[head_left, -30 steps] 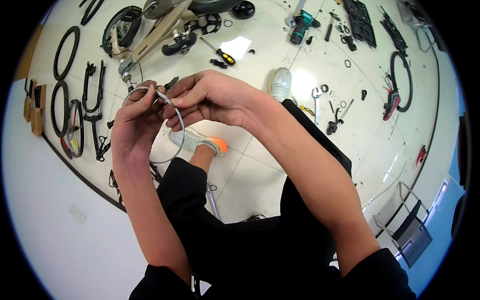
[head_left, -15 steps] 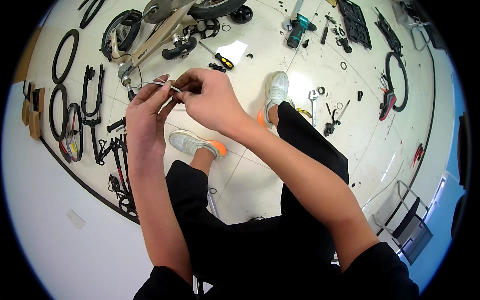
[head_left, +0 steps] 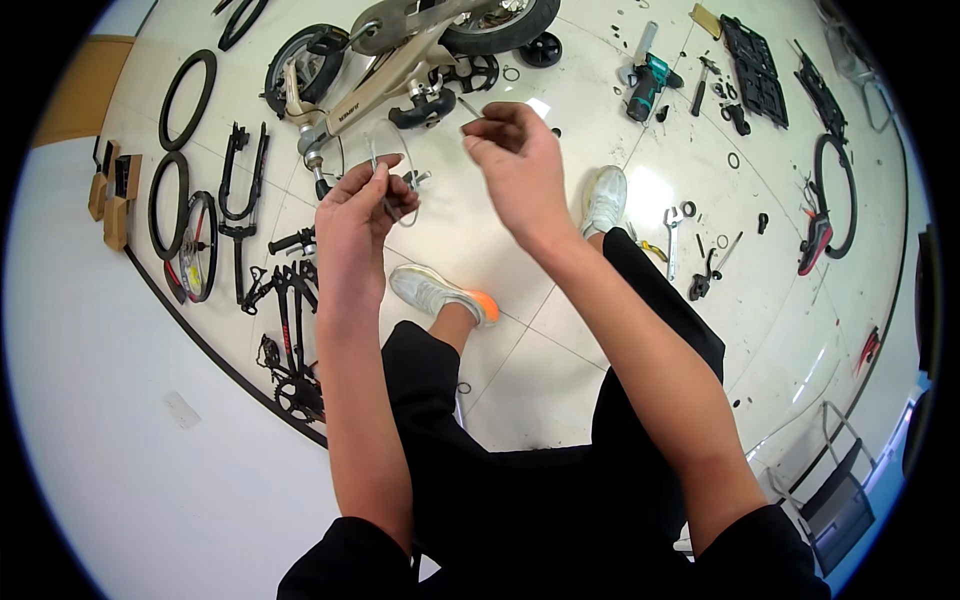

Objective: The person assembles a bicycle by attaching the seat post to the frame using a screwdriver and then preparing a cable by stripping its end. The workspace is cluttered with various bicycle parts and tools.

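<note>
Clamped together, the thumb and fingers of the left hand (head_left: 358, 205) pinch one thin grey cable (head_left: 373, 150), which curls in a loose loop beside the fingertips, above the floor (head_left: 520, 385). The left forearm rises nearly upright, wrist almost straight. The right forearm slants up and inward from an elbow bent outward; the right hand (head_left: 522, 170) hangs apart from the left, its fingers curled and its thumb near the fingertips. Whether its grip closes on anything, I cannot tell.

Two shoes (head_left: 430, 290) stand on the floor, one below the left hand, the other just beyond the right forearm. One beige bike (head_left: 370, 95) lies toward the floor's far edge. Along the left edge are two whole black tyres (head_left: 153, 205), one spoked wheel (head_left: 210, 245) and one black fork (head_left: 238, 230). Toward the far right corner lie one drill (head_left: 645, 95), one hammer (head_left: 699, 98) and one open tool case (head_left: 755, 70). One wrench (head_left: 672, 245) lies nearer, to the right of the shoes. One chair (head_left: 840, 510) is at the near right corner.
</note>
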Available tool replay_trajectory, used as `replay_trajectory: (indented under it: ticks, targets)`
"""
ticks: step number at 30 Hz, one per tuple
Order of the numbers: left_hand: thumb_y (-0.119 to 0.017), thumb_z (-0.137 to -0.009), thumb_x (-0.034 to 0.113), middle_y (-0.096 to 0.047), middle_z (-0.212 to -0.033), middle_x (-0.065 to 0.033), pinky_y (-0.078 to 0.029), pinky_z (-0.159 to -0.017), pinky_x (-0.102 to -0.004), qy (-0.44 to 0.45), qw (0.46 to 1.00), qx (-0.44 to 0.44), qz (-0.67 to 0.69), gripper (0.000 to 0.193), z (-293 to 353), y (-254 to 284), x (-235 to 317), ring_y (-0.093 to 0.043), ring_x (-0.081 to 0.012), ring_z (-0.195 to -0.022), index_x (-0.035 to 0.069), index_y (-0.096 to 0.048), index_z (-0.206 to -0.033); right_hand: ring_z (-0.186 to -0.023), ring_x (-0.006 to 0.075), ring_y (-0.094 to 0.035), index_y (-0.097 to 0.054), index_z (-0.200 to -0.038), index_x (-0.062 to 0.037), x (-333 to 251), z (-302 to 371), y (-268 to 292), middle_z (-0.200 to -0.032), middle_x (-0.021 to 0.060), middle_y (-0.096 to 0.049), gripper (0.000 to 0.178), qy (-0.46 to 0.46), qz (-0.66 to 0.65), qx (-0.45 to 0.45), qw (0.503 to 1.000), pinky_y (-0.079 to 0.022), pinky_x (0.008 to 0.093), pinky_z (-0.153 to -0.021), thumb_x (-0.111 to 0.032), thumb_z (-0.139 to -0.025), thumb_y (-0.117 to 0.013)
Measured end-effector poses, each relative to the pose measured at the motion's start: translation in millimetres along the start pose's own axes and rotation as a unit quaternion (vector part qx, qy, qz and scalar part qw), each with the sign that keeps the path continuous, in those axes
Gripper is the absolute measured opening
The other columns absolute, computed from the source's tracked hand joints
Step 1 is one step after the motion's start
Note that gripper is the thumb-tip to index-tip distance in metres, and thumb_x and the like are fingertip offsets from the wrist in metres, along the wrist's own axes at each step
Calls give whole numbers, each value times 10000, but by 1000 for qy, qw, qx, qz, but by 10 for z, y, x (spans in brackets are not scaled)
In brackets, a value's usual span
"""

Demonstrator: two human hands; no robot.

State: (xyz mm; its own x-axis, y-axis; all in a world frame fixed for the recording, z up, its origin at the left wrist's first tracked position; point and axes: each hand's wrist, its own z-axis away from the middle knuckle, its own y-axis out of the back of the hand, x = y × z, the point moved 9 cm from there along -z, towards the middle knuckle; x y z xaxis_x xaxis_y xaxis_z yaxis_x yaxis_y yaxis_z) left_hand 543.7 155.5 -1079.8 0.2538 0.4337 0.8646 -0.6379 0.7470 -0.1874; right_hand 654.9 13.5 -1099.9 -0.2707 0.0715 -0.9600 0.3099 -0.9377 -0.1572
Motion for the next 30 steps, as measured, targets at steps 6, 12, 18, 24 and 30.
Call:
replay_trajectory:
  ticks: [6,12,18,24,30]
  targets:
    - [-518,-954,173,-473,-656,11,-327,-523,-219,21,999,-40,-31,284,97,-193,40,-413,-79,-563,-70,-601,-1076,-990,216,-612,-608,-1103,37,-228,-18,93,-1071,141,-648,304,83,50,-24,995,-476,318,-875,-65,-817,-630]
    - [-505,-962,191,-457,-644,18,-288,-495,-218,75,985,-119,-101,292,107,-335,-39,-379,-69,-538,-66,-601,-1062,-937,274,-647,-643,-1030,46,-295,30,-69,-987,173,-674,266,120,114,-133,977,-491,339,-830,-142,-843,-622]
    - [-540,-930,203,-582,-738,-26,-378,-563,-216,94,981,-169,-33,315,153,-305,-45,-484,-92,-597,-66,-623,-1070,-813,140,-627,-657,-968,67,-184,90,-178,-833,79,-666,267,-15,60,-227,972,-464,260,-772,-187,-904,-601]
    - [-588,-887,149,-639,-784,-64,-450,-684,-243,49,985,-135,-99,293,198,-224,71,-575,-132,-681,-71,-641,-1073,-650,126,-598,-655,-818,55,-141,-37,-32,-704,68,-633,256,-24,-7,-134,991,-478,277,-651,-187,-892,-622]
    - [-583,-929,209,-615,-754,-39,-442,-625,-226,49,988,-98,-107,293,180,-154,55,-557,-99,-650,-52,-636,-1050,-601,145,-614,-625,-842,77,-92,-23,-58,-685,96,-630,253,-80,-68,-142,984,-503,265,-579,-166,-910,-600]
